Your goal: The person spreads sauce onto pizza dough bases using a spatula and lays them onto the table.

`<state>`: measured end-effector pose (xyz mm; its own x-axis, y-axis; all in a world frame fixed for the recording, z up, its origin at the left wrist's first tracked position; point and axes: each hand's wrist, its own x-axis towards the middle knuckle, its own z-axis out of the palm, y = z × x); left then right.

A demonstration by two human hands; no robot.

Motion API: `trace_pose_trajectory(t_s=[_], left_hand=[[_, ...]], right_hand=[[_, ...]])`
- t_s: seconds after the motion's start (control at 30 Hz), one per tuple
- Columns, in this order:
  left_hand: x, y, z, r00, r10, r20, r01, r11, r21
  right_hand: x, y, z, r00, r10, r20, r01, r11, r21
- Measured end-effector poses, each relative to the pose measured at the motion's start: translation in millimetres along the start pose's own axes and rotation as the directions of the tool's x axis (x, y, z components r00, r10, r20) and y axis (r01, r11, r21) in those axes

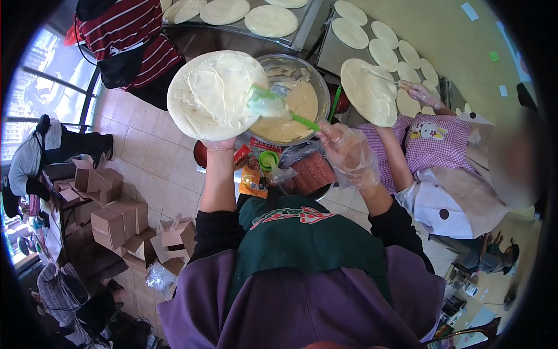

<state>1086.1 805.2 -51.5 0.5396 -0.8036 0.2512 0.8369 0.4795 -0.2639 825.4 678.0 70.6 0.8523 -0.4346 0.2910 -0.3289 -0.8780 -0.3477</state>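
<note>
My left hand (pixel 220 143) is under a round flat base (pixel 212 87), holding it up, its fingers mostly hidden beneath. Pale cream is smeared over the base. My right hand (pixel 343 145), in a clear plastic glove, grips the green handle of a spatula (pixel 305 122). The spatula's cream-covered blade lies at the base's right edge. Just behind and to the right is a metal bowl (pixel 319 81) with beige cream inside. Below the bowl are a green cup (pixel 268 160), an orange packet (pixel 253 181) and a reddish block in plastic (pixel 313 173).
At right a co-worker (pixel 430 145) spreads cream on another round base (pixel 369 93). Coated rounds lie on tables (pixel 343 58) at the top. Cardboard boxes (pixel 119 221) stand on the floor at left. A person in a striped top (pixel 125 43) is at upper left.
</note>
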Motion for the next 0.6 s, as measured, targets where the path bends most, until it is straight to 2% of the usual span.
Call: trace_pose_trajectory(t_s=[0.03, 0.07, 0.1, 0.13, 0.17, 0.2, 0.23, 0.37, 0.4, 0.43, 0.47, 0.6], left_hand=[[0, -1, 2, 1.0, -0.004, 0.028, 0.003, 0.999, 0.032], [-1, -2, 1, 1.0, 0.001, 0.031, -0.002, 0.999, 0.036], [-1, -3, 4, 0.999, 0.012, 0.05, -0.018, 0.992, 0.121], [-1, -3, 6, 0.997, 0.022, 0.071, -0.036, 0.978, 0.205], [-3, -3, 7, 0.997, 0.019, 0.073, -0.034, 0.978, 0.206], [-4, -2, 7, 0.997, 0.03, 0.076, -0.045, 0.979, 0.199], [-4, 0, 9, 0.996, 0.042, 0.079, -0.057, 0.98, 0.193], [-5, 2, 8, 0.989, 0.009, 0.148, -0.039, 0.979, 0.198], [-6, 5, 7, 0.997, 0.015, 0.074, -0.026, 0.988, 0.154], [-5, 5, 8, 1.0, 0.018, 0.002, -0.018, 0.994, 0.111], [-5, 4, 9, 1.0, 0.013, 0.002, -0.014, 0.994, 0.11], [4, -3, 7, 0.997, 0.011, 0.076, -0.022, 0.99, 0.137]], right_hand=[[3, 3, 1, 1.0, 0.001, -0.004, -0.001, 1.0, -0.002], [7, 11, 4, 0.996, 0.026, -0.087, -0.026, 1.0, -0.002], [10, 13, 4, 0.983, 0.057, -0.173, -0.058, 0.998, -0.004], [10, 13, 3, 0.982, 0.057, -0.177, -0.059, 0.998, -0.005], [10, 13, 1, 0.969, 0.237, -0.072, -0.213, 0.946, 0.244], [10, 13, 0, 0.924, 0.376, 0.073, -0.366, 0.809, 0.459], [8, 15, 2, 0.925, 0.374, 0.07, -0.363, 0.809, 0.462], [-4, 20, 8, 0.886, 0.396, 0.243, -0.462, 0.694, 0.553], [-8, 16, 8, 0.869, 0.39, 0.305, -0.495, 0.66, 0.565], [-11, 12, 7, 0.869, 0.392, 0.302, -0.494, 0.659, 0.567], [-16, 6, 7, 0.86, 0.371, 0.35, -0.51, 0.632, 0.583], [-27, -19, -7, 0.814, 0.366, 0.452, -0.578, 0.593, 0.56]])
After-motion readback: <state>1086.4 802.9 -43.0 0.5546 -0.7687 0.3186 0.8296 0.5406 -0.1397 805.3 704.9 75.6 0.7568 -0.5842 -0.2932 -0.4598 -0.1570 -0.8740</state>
